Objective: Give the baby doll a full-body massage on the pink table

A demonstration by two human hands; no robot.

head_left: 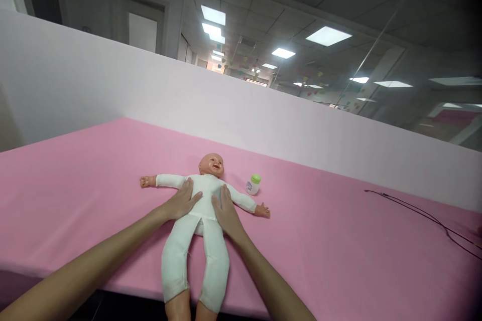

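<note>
Baby doll, white cloth suit: lying face up on the pink bench, arms spread, head pointing toward the far edge, bare feet hanging over the near edge. Left hand: lying open and flat, pressing on the doll's torso on the left. Right hand: open, fingers extended, resting flat on the torso's right side. Small white bottle with green cap: standing upright just beside the doll's arm. Black cable: trailing toward the bench's right edge. White partition wall: running along the far edge.
</note>
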